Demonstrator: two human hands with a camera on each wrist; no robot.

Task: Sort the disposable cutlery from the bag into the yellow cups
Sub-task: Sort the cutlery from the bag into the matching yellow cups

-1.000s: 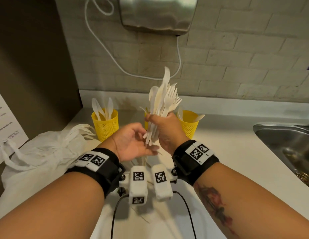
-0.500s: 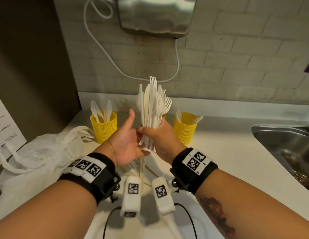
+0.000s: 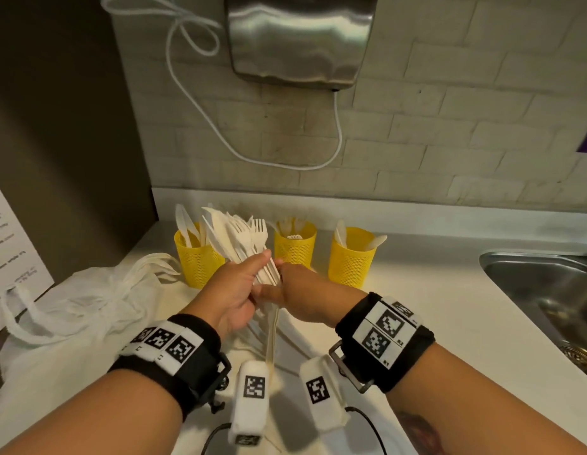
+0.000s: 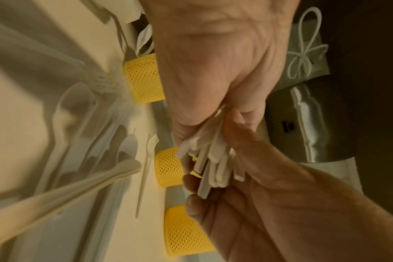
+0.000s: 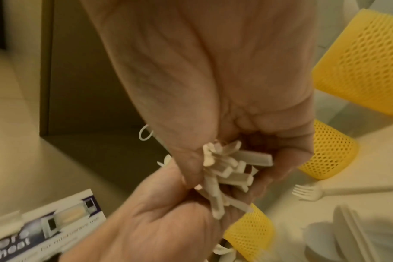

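Both hands meet over the counter on one bundle of white plastic cutlery point(image 3: 242, 239), forks, knives and spoons mixed. My right hand point(image 3: 305, 293) grips the handles point(image 5: 227, 170). My left hand point(image 3: 234, 290) curls round the same handles point(image 4: 211, 164), thumb across them. The bundle leans up and left, in front of the left yellow cup point(image 3: 197, 257). The middle yellow cup point(image 3: 295, 247) and right yellow cup point(image 3: 351, 261) stand behind the hands, each holding a few white pieces. The white bag point(image 3: 72, 307) lies crumpled at the left.
Loose cutlery point(image 3: 273, 333) lies on the counter under the hands, among it a fork point(image 4: 148, 159). A steel sink point(image 3: 548, 290) is at the right. A hand dryer point(image 3: 298, 37) and its cord hang on the brick wall. A printed sheet point(image 3: 10, 257) lies at far left.
The bundle has dropped from upright at chest height to low over the counter, tipped leftward. My left hand, open beside it before, now holds the handles.
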